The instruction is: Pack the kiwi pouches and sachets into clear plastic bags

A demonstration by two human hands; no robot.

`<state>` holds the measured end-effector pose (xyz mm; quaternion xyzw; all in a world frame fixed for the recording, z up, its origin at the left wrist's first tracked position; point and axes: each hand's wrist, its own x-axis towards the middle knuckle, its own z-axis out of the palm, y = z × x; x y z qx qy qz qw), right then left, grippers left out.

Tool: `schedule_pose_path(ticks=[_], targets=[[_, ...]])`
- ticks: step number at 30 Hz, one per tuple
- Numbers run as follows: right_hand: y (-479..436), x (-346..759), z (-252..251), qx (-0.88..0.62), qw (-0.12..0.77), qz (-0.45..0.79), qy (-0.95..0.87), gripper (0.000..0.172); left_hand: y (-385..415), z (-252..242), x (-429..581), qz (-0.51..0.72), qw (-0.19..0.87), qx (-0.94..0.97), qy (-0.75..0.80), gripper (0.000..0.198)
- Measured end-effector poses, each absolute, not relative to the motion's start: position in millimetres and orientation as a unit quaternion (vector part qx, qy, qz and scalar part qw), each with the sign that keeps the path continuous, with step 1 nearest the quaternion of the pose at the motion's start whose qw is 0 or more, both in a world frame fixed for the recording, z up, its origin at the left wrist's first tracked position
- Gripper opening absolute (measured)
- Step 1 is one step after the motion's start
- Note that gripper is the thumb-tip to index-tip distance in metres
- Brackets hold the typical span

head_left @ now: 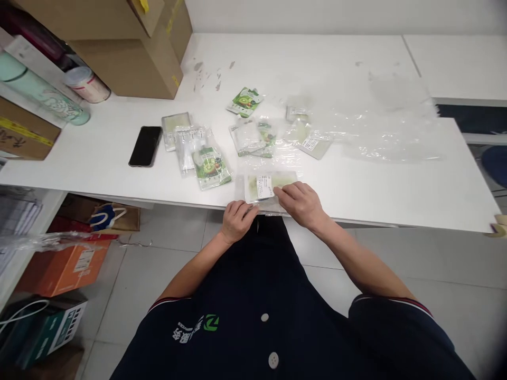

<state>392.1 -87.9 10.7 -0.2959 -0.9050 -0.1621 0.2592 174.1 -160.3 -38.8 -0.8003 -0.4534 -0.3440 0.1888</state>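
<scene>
At the table's front edge lies a flat pale-green packet (252, 186) with a white printed label, inside or under a clear plastic bag (239, 186). My left hand (236, 220) is closed on the bag's near left edge. My right hand (303, 203) has its fingers pinched together at the packet's right half, on the bag; the fingertips are partly hidden. Beyond them are green-and-white kiwi-print packets (266, 138) in clear wrap. To the left, another kiwi-print packet (212, 168) overlaps wrapped white pieces. Two labelled pale packets (316, 145) (298, 114) lie behind my right hand.
A black phone (145, 146) lies left of the packets. Cardboard boxes (130, 66), a mint bottle (47, 95) and a tin (87, 84) stand at the left. Clear plastic film (390, 126) spreads across the right. Below, an orange box (65, 266) sits on the floor.
</scene>
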Motion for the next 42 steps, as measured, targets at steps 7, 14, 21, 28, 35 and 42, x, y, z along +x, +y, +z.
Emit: schedule_pose_path(ticks=[7,14,21,28,35,42], targets=[[-94.3,394.5,-6.8,-0.265,0.154,-0.098,-0.947,0.025,-160.5,-55.0,151.6,-0.437,0.181,-0.758,-0.450,0.020],[-101.3,392.5,5.3,-0.224,0.087,0.015,-0.971,0.038,-148.9,-51.7,127.7,-0.350,0.145,-0.829,-0.412,0.037],[-92.1,420.2,-11.7,-0.226,0.139,0.122,-0.956,0.054,-143.2,-41.5,112.5,-0.304,-0.013,-0.853,-0.425,0.027],[-68.2,422.6,32.6,-0.303,0.128,0.318,-0.889,0.038,-134.7,-4.0,127.9,-0.396,-0.164,-0.785,-0.448,0.025],[-5.0,380.1,55.8,-0.434,-0.040,0.380,-0.816,0.030,-107.2,-4.0,144.7,-0.361,-0.161,-0.618,-0.680,0.031],[4.9,354.2,47.2,-0.485,-0.160,0.291,-0.809,0.025,-110.8,-7.6,154.5,-0.250,0.039,-0.780,-0.573,0.023]])
